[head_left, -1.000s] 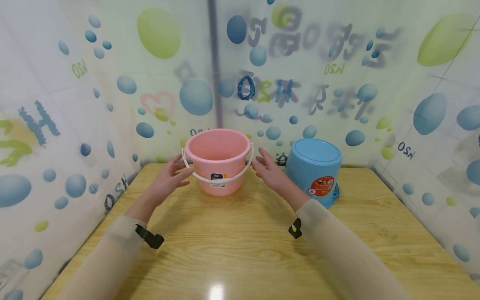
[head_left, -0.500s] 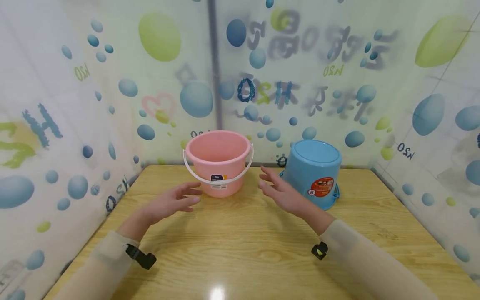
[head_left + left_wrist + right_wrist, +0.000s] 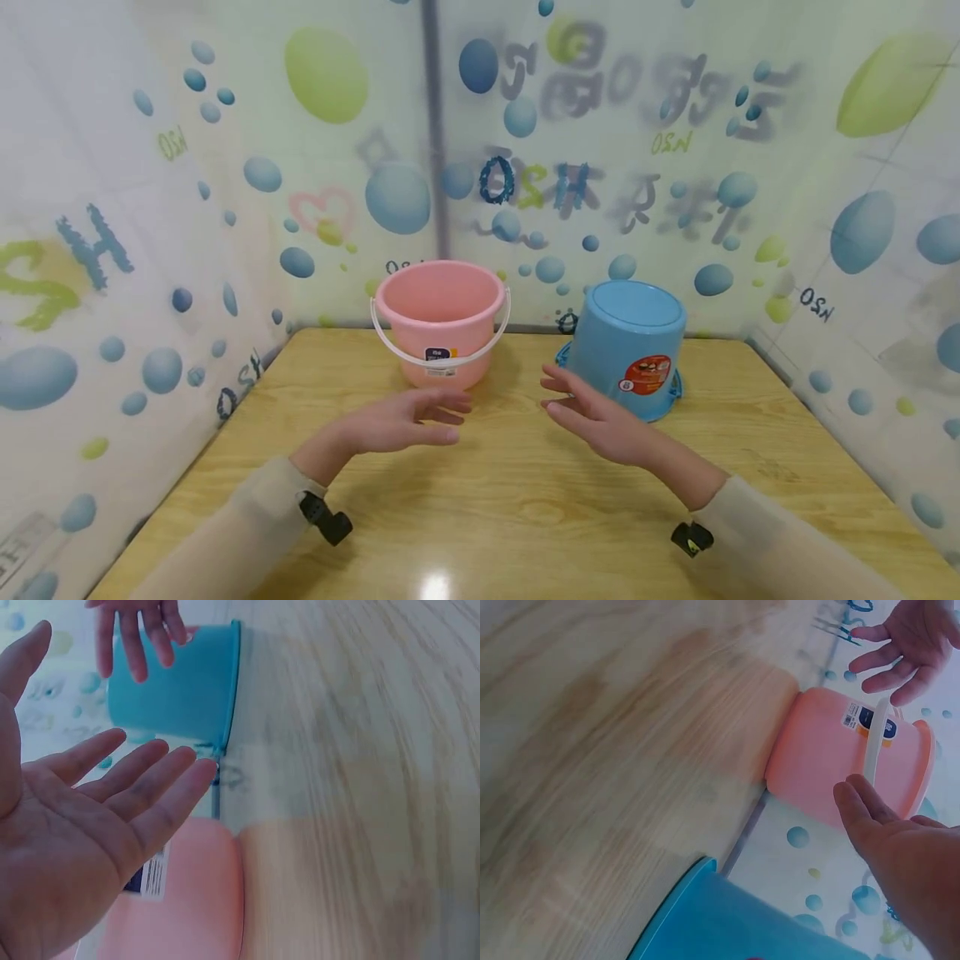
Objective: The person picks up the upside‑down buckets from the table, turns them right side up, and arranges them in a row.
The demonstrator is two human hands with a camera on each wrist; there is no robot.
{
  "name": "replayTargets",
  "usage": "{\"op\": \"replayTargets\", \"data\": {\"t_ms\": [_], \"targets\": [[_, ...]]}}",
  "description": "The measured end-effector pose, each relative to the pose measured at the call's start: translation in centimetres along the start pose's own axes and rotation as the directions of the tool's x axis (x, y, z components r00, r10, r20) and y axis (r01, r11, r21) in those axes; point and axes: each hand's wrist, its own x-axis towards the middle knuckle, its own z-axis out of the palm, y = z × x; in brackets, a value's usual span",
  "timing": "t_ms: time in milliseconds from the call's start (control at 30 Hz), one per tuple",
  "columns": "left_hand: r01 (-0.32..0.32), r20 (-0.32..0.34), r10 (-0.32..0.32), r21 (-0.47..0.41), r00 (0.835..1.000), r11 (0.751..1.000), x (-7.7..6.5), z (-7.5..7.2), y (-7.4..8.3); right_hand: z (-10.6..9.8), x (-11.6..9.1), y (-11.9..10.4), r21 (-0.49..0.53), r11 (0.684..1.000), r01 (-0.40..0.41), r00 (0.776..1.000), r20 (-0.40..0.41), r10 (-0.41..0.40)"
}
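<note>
A pink bucket [image 3: 442,342] stands upright towards the back of the table, its white handle [image 3: 480,350] hanging across the front over a dark label. To its right a blue bucket [image 3: 626,350] rests upside down, base up, with a red oval sticker. My left hand [image 3: 405,421] is in the air in front of the pink bucket, fingers loosely extended and holding nothing. Just left of the blue bucket's front hovers my right hand [image 3: 600,417], also holding nothing, its fingers relaxed. In the left wrist view the palm of the left hand [image 3: 82,825] shows bare.
The wooden table [image 3: 510,508] reaches back to a wall covering [image 3: 337,275] printed with blue and green drops, which also encloses the left and right sides. A black wrist camera [image 3: 325,517] sits on the left sleeve and another wrist camera [image 3: 692,538] on the right one.
Both hands have drawn back from the sides of the pink bucket towards me and shifted right. The two buckets stay in place.
</note>
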Motion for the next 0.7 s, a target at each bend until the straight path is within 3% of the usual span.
{"op": "replayTargets", "data": {"t_ms": [367,700], "targets": [[-0.074,0.067,0.072,0.024,0.995,0.997,4.4,2.8,1.5,-2.9,-5.1,1.7,-0.036,0.999,0.014,1.0,-0.004,-0.014],[-0.083,0.082,0.081,0.023,0.993,0.996,9.2,5.0,2.1,-6.2,-8.8,4.2,-0.115,0.99,-0.086,0.995,-0.062,0.08]]}}
